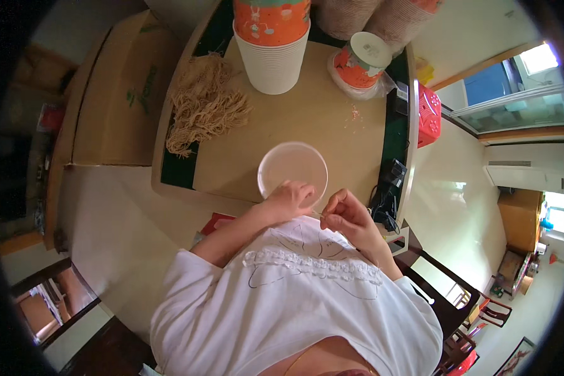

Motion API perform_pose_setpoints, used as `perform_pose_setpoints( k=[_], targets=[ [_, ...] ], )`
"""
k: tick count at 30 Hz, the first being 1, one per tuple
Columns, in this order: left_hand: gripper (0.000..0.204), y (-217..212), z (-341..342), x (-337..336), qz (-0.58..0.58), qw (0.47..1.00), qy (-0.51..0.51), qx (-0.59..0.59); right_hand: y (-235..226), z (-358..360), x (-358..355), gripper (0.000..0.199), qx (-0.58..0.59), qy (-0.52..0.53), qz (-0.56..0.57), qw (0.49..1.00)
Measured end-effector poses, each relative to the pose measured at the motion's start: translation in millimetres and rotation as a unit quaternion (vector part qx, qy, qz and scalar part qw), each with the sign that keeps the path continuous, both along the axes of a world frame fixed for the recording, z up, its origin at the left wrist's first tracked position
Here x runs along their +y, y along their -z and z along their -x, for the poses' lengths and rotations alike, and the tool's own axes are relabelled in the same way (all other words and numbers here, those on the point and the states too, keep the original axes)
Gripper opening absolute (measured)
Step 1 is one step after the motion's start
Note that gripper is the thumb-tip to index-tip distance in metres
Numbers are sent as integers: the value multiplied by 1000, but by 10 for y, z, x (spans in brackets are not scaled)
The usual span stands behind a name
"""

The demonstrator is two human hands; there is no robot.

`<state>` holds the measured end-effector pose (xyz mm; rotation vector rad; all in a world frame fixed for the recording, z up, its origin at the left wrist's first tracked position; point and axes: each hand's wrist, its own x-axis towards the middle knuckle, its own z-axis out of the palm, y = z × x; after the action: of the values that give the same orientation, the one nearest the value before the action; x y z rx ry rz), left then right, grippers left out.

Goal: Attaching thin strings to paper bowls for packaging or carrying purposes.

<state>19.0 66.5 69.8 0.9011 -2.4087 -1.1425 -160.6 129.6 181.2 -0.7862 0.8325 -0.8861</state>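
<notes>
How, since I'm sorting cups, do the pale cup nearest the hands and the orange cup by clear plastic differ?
The pale cup shows its open mouth; the orange cup seems to show its closed base. The pale cup's visible inside is plain; the orange cup's outer wall is patterned. Both are round.

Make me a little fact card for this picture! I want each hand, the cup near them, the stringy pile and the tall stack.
left hand: curled, overlapping the cup's near rim; contact unclear
right hand: beside it, fingertips at a thin strand; grip unclear
white cup: opening visible
stringy pile: tan, on the table's left
tall stack: white below, orange above
</notes>
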Motion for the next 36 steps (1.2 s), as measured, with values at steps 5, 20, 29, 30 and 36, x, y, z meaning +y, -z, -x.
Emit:
perform_pose_setpoints(
  k=[5,20,29,30,36],
  targets=[
    [17,-43,129,-346,-94,979,-136,116,48,28,65,25,26,-41,-38,998],
    [24,292,852,-560,21,983,-180,22,197,85,-153,6,127,133,5,983],
    [19,-195,155,-708,-309,908,-173,224,910,106,-909,14,335,240,100,906],
    [19,-212,112,-700,-307,909,-175,222,989,82,-948,13,297,238,98,919],
    [22,-272,-33,-716,-338,883,-199,257,982,-46,-968,10,114,211,83,967]
  ],
)
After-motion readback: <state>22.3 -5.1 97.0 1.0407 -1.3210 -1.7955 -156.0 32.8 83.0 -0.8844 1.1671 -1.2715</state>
